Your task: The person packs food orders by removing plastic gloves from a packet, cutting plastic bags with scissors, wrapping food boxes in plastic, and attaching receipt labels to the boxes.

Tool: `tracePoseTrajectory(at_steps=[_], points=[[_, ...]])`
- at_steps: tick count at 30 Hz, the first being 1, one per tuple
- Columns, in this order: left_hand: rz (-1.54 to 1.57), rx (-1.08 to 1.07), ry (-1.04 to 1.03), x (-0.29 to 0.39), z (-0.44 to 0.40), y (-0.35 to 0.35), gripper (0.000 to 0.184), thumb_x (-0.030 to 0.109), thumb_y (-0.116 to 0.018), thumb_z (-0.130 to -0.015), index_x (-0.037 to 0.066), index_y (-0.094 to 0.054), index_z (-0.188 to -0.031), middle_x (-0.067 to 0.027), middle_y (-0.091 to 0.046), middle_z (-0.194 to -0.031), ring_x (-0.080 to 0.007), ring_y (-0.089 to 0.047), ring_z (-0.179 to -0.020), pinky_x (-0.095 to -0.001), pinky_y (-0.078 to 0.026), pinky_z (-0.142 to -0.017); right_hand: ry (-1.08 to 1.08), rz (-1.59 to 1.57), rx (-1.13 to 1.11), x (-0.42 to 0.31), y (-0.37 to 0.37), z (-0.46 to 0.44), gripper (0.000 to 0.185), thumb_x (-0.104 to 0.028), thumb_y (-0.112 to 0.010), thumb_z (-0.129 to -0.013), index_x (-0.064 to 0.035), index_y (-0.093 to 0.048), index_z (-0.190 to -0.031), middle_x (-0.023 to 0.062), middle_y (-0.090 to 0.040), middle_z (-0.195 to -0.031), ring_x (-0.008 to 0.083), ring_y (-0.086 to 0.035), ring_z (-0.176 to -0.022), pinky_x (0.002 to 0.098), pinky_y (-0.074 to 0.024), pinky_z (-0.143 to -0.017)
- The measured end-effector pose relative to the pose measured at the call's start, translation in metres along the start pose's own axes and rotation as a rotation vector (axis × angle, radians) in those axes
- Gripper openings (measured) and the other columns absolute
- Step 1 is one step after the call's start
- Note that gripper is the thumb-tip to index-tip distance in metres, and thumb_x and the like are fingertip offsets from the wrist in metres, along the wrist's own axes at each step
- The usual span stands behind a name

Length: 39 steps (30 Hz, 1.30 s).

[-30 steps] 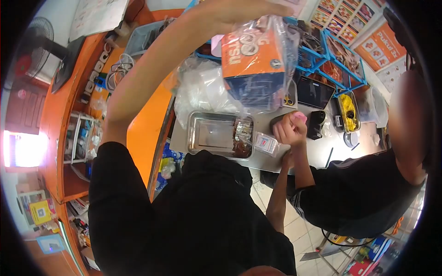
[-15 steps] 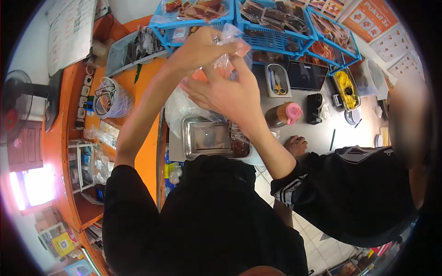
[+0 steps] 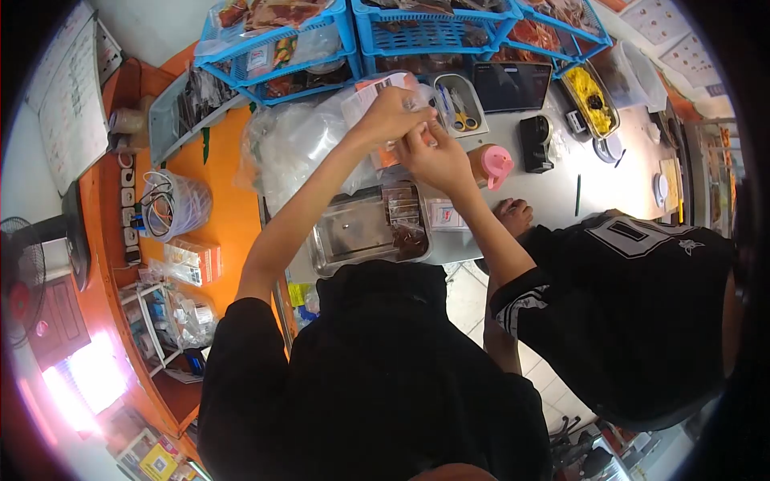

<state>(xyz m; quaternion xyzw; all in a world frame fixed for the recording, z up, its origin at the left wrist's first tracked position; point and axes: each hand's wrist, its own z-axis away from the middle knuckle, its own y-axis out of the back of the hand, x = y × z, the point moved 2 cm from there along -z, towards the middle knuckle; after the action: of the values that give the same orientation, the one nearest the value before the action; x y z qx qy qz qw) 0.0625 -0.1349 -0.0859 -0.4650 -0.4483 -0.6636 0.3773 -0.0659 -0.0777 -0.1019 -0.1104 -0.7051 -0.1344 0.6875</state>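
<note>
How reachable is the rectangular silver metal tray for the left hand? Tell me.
Probably yes: the tray lies close by, nearer the body, its left part uncovered; but the left hand looks to be pinching clear plastic.

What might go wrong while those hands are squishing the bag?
The bottle with the pink lid stands close to the other person's hand, so a bump might tip it. The clear bag could snag on the scissors nearby. The left hand might bump the other person's.

Nothing is legible (blurred writing on the whiteboard (image 3: 68, 100)).
</note>
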Motion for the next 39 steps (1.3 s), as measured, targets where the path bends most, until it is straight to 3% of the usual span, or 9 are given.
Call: tracePoseTrajectory(at_steps=[2, 7, 10, 16, 19, 21, 34, 36, 39], points=[[0.002, -0.047, 0.051, -0.006, -0.009, -0.013, 0.028, 0.025, -0.075, -0.083, -0.003, -0.068, -0.084, -0.0094, -0.068, -0.073, -0.0132, -0.064, -0.065, -0.0301, -0.049, -0.058, -0.189, -0.444, -0.085, -0.014, -0.009, 0.008, 0.018, -0.014, -0.071, -0.084, -0.003, -0.057, -0.089, 0.0102, -0.057, -0.088, 0.022, -0.061, -0.084, 0.0301, -0.0509, -0.072], [0.084, -0.088, 0.072, -0.009, -0.01, -0.031, 0.032, 0.025, -0.074, -0.086, -0.004, -0.067, -0.1, -0.0062, -0.067, -0.085, -0.0126, -0.065, -0.073, -0.0272, -0.051, -0.063, -0.117, -0.187, -0.175, -0.028, -0.026, 0.03, 0.021, -0.021, -0.062, -0.092, -0.0036, -0.054, -0.084, 0.008, -0.056, -0.081, 0.0172, -0.057, -0.073, 0.029, -0.0466, -0.063], [0.027, -0.053, 0.061, -0.004, 0.003, -0.037, 0.034, 0.024, -0.072, -0.088, -0.006, -0.066, -0.104, -0.0058, -0.066, -0.088, -0.0114, -0.063, -0.073, -0.0257, -0.05, -0.062, 0.158, 0.716, -0.248, -0.05, -0.026, 0.034, 0.021, -0.021, -0.059, -0.093, -0.0055, -0.052, -0.082, 0.0066, -0.055, -0.076, 0.0158, -0.055, -0.07, 0.0272, -0.0449, -0.06], [0.152, 0.173, -0.13, 0.007, 0.061, -0.016, 0.029, 0.023, -0.068, -0.092, -0.003, -0.066, -0.105, -0.0042, -0.065, -0.092, -0.009, -0.058, -0.072, -0.0245, -0.046, -0.062, 0.025, 0.141, -0.539, -0.021, -0.016, 0.039, 0.025, -0.03, -0.058, -0.095, -0.0064, -0.053, -0.088, 0.0023, -0.05, -0.068, 0.0148, -0.052, -0.064, 0.0275, -0.0422, -0.06], [0.159, 0.296, 0.071, -0.008, 0.11, 0.004, 0.023, 0.02, -0.065, -0.094, -0.001, -0.068, -0.102, 0.0, -0.064, -0.086, -0.0064, -0.054, -0.074, -0.0231, -0.044, -0.066, 0.063, 0.441, -0.545, -0.022, -0.013, 0.041, 0.035, -0.043, -0.055, -0.094, -0.0081, -0.054, -0.098, 0.0041, -0.054, -0.086, 0.0164, -0.053, -0.082, 0.0325, -0.0421, -0.072], [0.226, 0.349, 0.24, -0.027, 0.146, 0.013, 0.022, 0.021, -0.063, -0.096, 0.0, -0.068, -0.101, 0.0028, -0.06, -0.08, -0.0017, -0.048, -0.068, -0.0191, -0.037, -0.059, 0.185, 1.344, -0.262, 0.001, -0.004, 0.036, 0.05, -0.053, -0.052, -0.092, -0.0117, -0.053, -0.12, 0.0074, -0.05, -0.114, 0.0212, -0.046, -0.107, 0.0358, -0.0386, -0.089], [0.507, 0.505, 0.45, -0.091, 0.242, 0.015, 0.027, 0.028, -0.059, -0.099, 0.006, -0.061, -0.084, 0.0079, -0.04, -0.058, -0.0012, -0.033, -0.049, -0.0192, -0.025, -0.046, 0.356, 1.103, -0.294, -0.016, 0.005, 0.018, 0.065, -0.039, -0.06, -0.088, -0.0087, -0.039, -0.142, 0.0139, -0.041, -0.136, 0.0257, -0.042, -0.123, 0.0358, -0.0341, -0.105], [0.529, 0.511, 0.42, -0.093, 0.24, 0.017, 0.027, 0.028, -0.06, -0.098, 0.005, -0.063, -0.083, 0.0087, -0.04, -0.057, -0.0002, -0.033, -0.048, -0.0186, -0.025, -0.046, -0.05, 0.132, -0.324, -0.015, 0.012, -0.004, 0.057, -0.021, -0.066, -0.084, 0.0003, -0.047, -0.134, 0.0168, -0.045, -0.129, 0.028, -0.043, -0.122, 0.0365, -0.0346, -0.107], [0.471, 0.481, 0.394, -0.088, 0.237, 0.022, 0.024, 0.028, -0.061, -0.098, 0.006, -0.062, -0.088, 0.0074, -0.044, -0.063, -0.0007, -0.036, -0.053, -0.0179, -0.03, -0.05, -0.034, -0.012, 0.061, 0.037, 0.008, -0.065, 0.028, -0.009, -0.063, -0.079, -0.0011, -0.058, -0.106, 0.013, -0.055, -0.106, 0.0248, -0.055, -0.105, 0.0314, -0.0476, -0.091]])
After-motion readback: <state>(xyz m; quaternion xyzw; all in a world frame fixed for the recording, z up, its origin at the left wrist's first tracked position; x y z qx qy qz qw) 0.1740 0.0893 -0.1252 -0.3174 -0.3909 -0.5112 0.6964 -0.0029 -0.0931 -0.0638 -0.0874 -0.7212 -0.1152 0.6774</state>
